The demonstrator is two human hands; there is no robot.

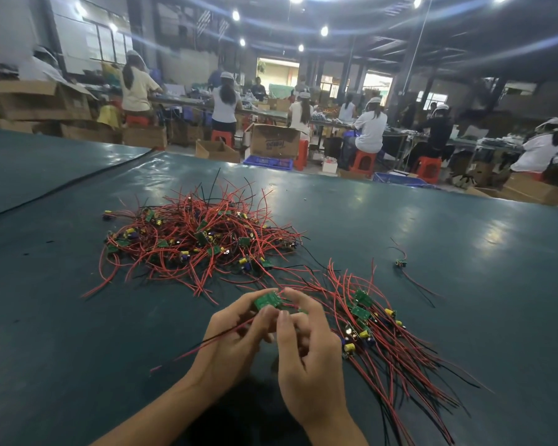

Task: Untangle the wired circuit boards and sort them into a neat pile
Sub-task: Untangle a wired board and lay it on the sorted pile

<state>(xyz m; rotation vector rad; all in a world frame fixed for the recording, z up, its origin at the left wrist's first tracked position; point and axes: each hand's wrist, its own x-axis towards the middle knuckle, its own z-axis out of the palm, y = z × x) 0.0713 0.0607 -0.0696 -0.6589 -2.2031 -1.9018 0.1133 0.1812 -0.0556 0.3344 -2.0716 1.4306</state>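
A tangled heap of green circuit boards (200, 239) with red and black wires lies on the dark green table (78, 317), ahead and left of my hands. A laid-out pile of boards (371, 320), wires trailing toward me, lies to the right. My left hand (232, 339) and my right hand (306, 352) meet just above the table. Together they hold a small green board (268, 300), fingers curled round it. Its red and black wires trail left through my left hand.
One stray wired board (401, 263) lies alone at the right. A black cable (62, 188) runs across the table at far left. Beyond the far edge are cardboard boxes (274, 141), red stools and several seated workers.
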